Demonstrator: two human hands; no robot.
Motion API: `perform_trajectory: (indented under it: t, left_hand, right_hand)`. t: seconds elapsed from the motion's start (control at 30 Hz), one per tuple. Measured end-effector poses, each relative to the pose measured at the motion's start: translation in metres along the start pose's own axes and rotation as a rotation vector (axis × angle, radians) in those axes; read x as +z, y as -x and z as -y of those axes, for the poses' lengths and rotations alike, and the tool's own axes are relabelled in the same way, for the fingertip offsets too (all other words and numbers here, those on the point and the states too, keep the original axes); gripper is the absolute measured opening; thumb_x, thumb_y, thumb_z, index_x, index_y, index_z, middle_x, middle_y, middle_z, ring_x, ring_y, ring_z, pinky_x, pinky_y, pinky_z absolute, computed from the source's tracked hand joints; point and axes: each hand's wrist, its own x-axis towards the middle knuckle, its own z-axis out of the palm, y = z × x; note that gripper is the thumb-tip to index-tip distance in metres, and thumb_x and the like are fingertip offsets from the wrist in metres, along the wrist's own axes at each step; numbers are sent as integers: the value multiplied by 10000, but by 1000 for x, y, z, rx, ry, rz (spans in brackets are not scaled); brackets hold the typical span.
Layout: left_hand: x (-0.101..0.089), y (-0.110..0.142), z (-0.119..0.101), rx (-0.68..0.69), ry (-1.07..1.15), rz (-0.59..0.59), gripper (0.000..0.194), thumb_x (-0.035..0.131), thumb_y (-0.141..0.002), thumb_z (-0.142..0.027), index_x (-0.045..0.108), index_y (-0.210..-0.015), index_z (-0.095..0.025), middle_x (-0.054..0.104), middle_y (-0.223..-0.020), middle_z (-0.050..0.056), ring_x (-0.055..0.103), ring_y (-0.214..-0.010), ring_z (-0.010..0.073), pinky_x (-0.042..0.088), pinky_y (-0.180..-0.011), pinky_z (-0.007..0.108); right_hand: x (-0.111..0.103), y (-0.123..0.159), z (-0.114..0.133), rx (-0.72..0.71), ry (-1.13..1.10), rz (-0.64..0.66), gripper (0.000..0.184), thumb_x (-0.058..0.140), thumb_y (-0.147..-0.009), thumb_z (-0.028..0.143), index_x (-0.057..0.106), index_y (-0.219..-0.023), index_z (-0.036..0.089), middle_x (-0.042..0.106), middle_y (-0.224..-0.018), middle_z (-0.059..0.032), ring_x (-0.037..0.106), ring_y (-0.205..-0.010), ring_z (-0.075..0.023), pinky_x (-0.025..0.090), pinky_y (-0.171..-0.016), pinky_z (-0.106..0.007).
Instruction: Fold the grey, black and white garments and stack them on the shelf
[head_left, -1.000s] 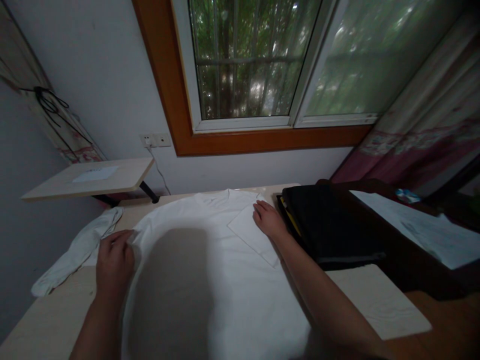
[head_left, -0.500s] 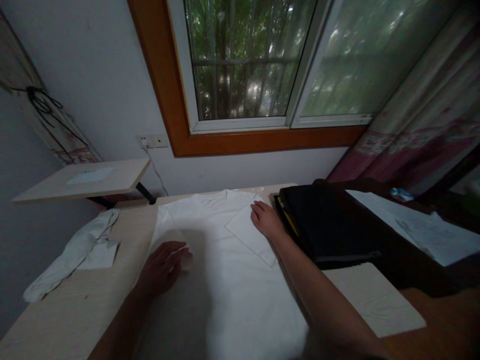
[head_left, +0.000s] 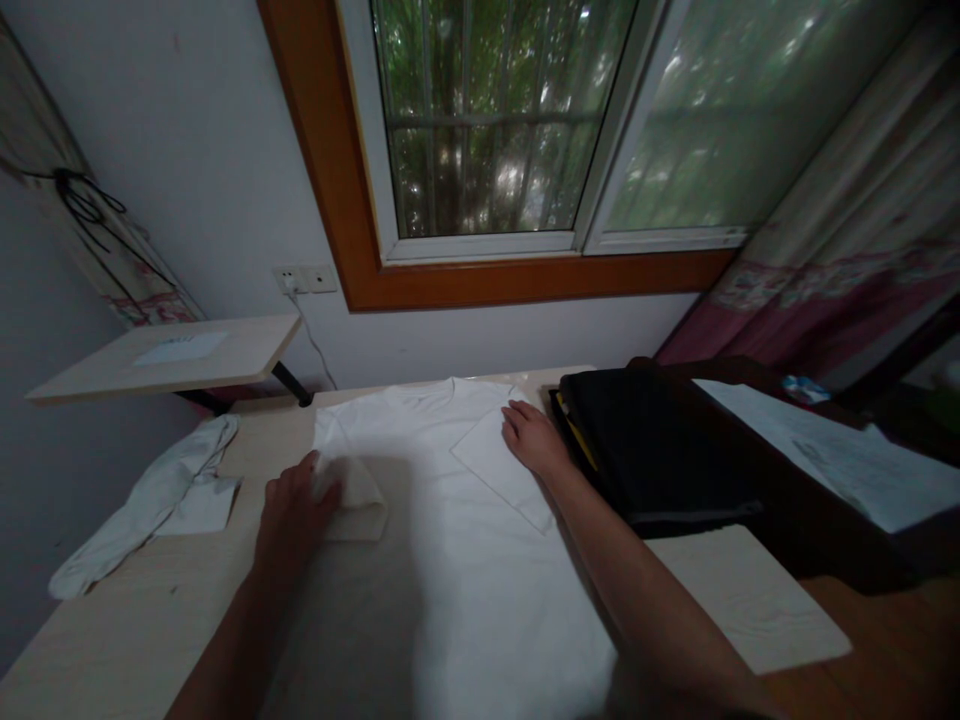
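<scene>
A white T-shirt (head_left: 450, 560) lies spread on a light wooden table (head_left: 135, 620), neck toward the window. Its right sleeve is folded inward over the chest. My right hand (head_left: 534, 440) rests flat on that fold near the shoulder, fingers stretched out. My left hand (head_left: 294, 510) lies on the shirt's left edge, thumb and fingers closed on the left sleeve (head_left: 352, 500), which is folded in over the body.
A crumpled white cloth (head_left: 150, 500) lies at the table's left edge. A black bag (head_left: 652, 450) sits right of the shirt, with white papers (head_left: 832, 450) on a dark surface beyond it. A small side shelf (head_left: 165, 360) stands at the back left under the window wall.
My left hand has carried the left sleeve from the outer left inward and laid it over the shirt's body. My right hand has stayed on the folded right sleeve.
</scene>
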Motion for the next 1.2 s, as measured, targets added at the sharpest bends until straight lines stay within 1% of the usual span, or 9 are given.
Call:
perform_trajectory:
  t: [0.23, 0.47, 0.6, 0.67, 0.73, 0.8, 0.9, 1.03, 1.2]
  left_hand:
    - [-5, -7, 0, 38, -40, 59, 504, 508, -920, -346, 498, -1380, -137, 733, -1049, 120, 676, -979, 288, 450, -974, 441]
    - [-13, -22, -20, -12, -5, 80, 538, 471, -925, -273, 457, -1447, -144, 750, -934, 107, 703, -803, 264, 499, -752, 357]
    - [-13, -40, -40, 31, 88, -42, 529, 476, -911, -248, 501, -1424, -120, 741, -982, 129, 698, -885, 274, 514, -855, 394]
    - [-11, -47, -53, 85, 180, -55, 522, 495, -907, -236, 509, -1418, -130, 742, -989, 118, 685, -927, 269, 510, -926, 427]
    - [-8, -48, -68, 166, 350, 20, 553, 526, -914, -249, 463, -1454, -150, 747, -1031, 106, 682, -939, 245, 533, -925, 424]
    - [-6, -42, -80, 274, 542, 158, 590, 543, -933, -276, 403, -1499, -190, 735, -1158, 110, 691, -960, 210, 572, -877, 382]
    - [-7, -23, -87, 428, 639, 301, 548, 538, -964, -309, 428, -1498, -262, 689, -1292, 106, 701, -1017, 187, 598, -873, 362]
    - [-14, 0, -68, 488, 521, 225, 442, 503, -976, -269, 551, -1415, -272, 683, -1302, 98, 689, -1097, 212, 584, -959, 405]
    - [-19, 11, -13, 418, 330, 112, 371, 516, -948, -266, 639, -1297, -250, 707, -1230, 87, 665, -1146, 244, 546, -1027, 446]
  right_hand:
    - [-2, 0, 1, -2, -4, 1, 424, 497, -971, 274, 650, -1357, 190, 590, -1454, -119, 516, -1359, -261, 367, -1185, -411]
    - [-2, 0, 0, 1, -9, -1, 418, 495, -976, 278, 652, -1351, 183, 594, -1446, -124, 512, -1361, -253, 364, -1185, -405]
    - [-1, 0, 0, -5, -11, 0, 418, 496, -976, 276, 649, -1352, 178, 588, -1451, -126, 502, -1371, -252, 358, -1187, -410]
    - [-1, 0, 0, 2, -13, 0, 416, 501, -973, 273, 648, -1353, 187, 589, -1450, -120, 507, -1365, -252, 369, -1179, -409]
    - [-1, 0, -1, 8, -16, -1, 416, 504, -972, 273, 649, -1354, 196, 591, -1448, -116, 511, -1361, -253, 377, -1173, -409]
    - [-1, 0, -1, 9, -17, 0, 416, 503, -973, 277, 649, -1354, 199, 590, -1448, -117, 511, -1361, -255, 379, -1171, -414]
    - [-1, 0, -1, 6, -14, -1, 416, 495, -976, 277, 649, -1354, 195, 590, -1448, -118, 507, -1363, -260, 376, -1172, -421]
    - [-1, -1, 0, 4, -13, 8, 415, 491, -979, 275, 649, -1354, 198, 585, -1454, -120, 507, -1359, -266, 371, -1172, -426]
    - [-3, 0, 1, -3, -15, 11, 416, 506, -964, 258, 650, -1352, 205, 593, -1440, -122, 503, -1356, -268, 358, -1173, -434]
